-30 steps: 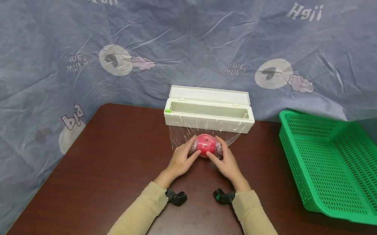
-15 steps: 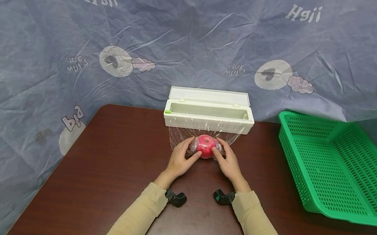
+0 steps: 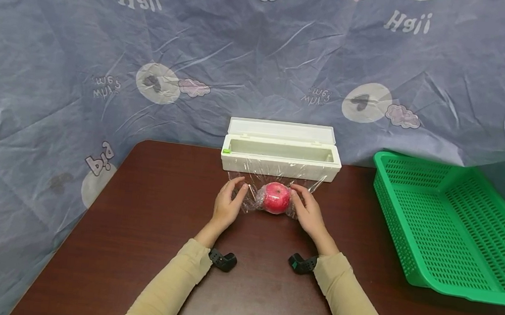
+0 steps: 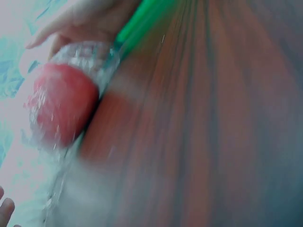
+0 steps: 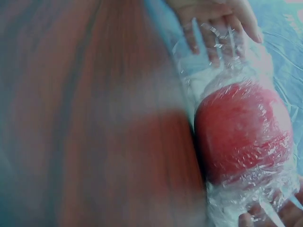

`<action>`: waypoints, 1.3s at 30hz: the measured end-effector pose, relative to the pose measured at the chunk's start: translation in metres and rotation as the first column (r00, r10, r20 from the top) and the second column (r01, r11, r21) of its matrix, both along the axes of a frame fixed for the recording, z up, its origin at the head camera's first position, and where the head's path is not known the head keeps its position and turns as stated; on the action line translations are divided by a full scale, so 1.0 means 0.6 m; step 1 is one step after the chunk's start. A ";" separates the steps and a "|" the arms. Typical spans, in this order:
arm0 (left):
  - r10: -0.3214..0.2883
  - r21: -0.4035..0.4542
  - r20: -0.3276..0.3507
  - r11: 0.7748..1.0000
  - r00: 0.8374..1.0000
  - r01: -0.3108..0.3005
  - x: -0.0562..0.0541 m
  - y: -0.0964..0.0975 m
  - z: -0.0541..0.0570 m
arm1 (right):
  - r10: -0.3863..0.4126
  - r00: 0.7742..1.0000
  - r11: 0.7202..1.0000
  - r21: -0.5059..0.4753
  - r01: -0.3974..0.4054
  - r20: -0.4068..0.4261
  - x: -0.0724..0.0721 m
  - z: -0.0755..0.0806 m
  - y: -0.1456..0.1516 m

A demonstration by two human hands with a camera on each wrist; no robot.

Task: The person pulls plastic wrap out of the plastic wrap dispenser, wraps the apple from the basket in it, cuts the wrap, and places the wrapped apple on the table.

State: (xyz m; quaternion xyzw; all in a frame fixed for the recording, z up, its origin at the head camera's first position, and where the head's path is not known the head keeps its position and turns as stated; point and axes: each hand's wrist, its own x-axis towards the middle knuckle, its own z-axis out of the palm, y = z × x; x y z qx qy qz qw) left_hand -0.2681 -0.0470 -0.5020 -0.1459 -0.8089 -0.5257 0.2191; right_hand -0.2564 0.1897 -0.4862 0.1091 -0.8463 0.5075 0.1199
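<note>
A red apple [image 3: 277, 198] sits in clear cling film on the table, with bunched film at its sides. The film [image 3: 256, 170] runs back to the front of a white cling film box [image 3: 280, 167], whose lid stands up. My left hand [image 3: 227, 202] is apart from the apple on its left, fingers loosely bent forward at the film. In the right wrist view the left hand's fingers [image 5: 222, 40] show through the film. Close at the apple's right side, my right hand [image 3: 310, 215] has its thumb and fingertips by the bunched film, fingers relaxed.
A green plastic basket [image 3: 416, 254] stands on the right of the dark brown table [image 3: 259, 280]. A printed grey-blue cloth [image 3: 261, 67] hangs behind the box. Each wrist wears a black band [image 3: 223, 260].
My left hand has let go of the apple's side and moved left. The right thumb has slid off the apple's front toward its right side. The apple stays in place.
</note>
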 end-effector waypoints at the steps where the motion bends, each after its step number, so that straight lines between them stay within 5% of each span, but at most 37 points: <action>1: 0.013 0.018 0.005 1.000 1.000 -0.013 -0.003 -0.005 0.002 | 0.003 1.000 1.000 0.010 -0.003 -0.008 -0.001 0.004 0.000; 8: 0.095 0.148 0.103 0.983 0.990 -0.109 -0.035 -0.038 0.024 | 0.043 0.999 0.991 0.129 -0.040 -0.017 -0.017 0.043 -0.002; 14: 0.150 0.207 0.230 0.958 0.962 -0.199 -0.063 -0.058 0.055 | 0.093 0.995 0.970 0.224 -0.100 0.043 -0.036 0.087 -0.012; 27: 0.162 0.033 0.325 0.983 0.932 -0.183 -0.112 -0.081 0.091 | 0.170 0.977 0.932 0.302 -0.203 0.132 -0.078 0.152 -0.062; 39: 0.149 -0.084 0.380 0.988 0.913 -0.127 -0.129 -0.088 0.087 | 0.189 0.970 0.910 0.344 -0.231 0.151 -0.108 0.177 -0.123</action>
